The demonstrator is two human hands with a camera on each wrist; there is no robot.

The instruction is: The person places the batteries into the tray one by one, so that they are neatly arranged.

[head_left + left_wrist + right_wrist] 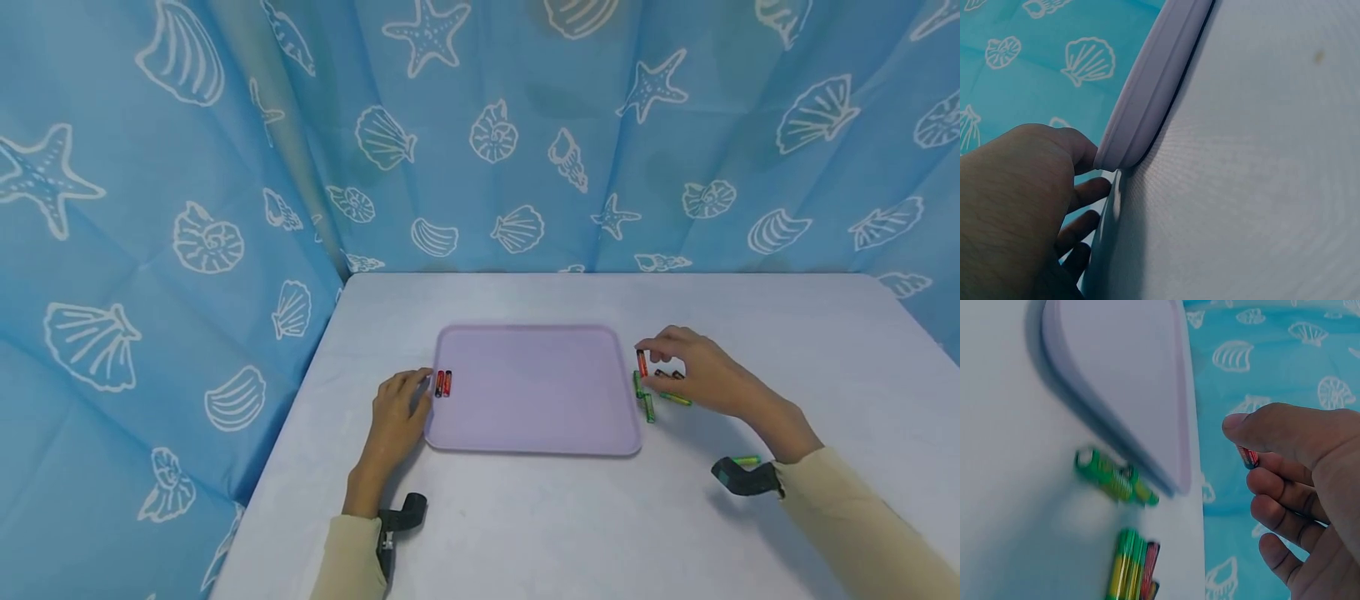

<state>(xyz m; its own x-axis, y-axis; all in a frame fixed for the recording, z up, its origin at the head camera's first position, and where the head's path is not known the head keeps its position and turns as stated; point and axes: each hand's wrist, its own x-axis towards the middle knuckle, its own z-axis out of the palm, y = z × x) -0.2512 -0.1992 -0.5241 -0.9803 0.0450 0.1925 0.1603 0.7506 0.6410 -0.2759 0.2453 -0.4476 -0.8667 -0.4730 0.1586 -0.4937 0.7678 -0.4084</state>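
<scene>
My right hand (701,371) pinches a small red battery (1248,456) with black ends between thumb and fingers, raised just beyond the tray's right side. Inside the lilac tray (525,392), two red batteries (443,383) lie side by side along the left edge. At that edge is my left hand (397,417), its thumb touching the rim and its fingers loosely bent. Below the right hand, green batteries (648,408) and darker-ended red ones (1150,565) lie on the table, partly hidden by the hand in the head view.
Another green battery (746,460) lies near the right wrist, beside the black wrist camera mount (742,477). The white table (540,525) carries the tray. A blue curtain (480,133) with shell prints hangs behind and to the left.
</scene>
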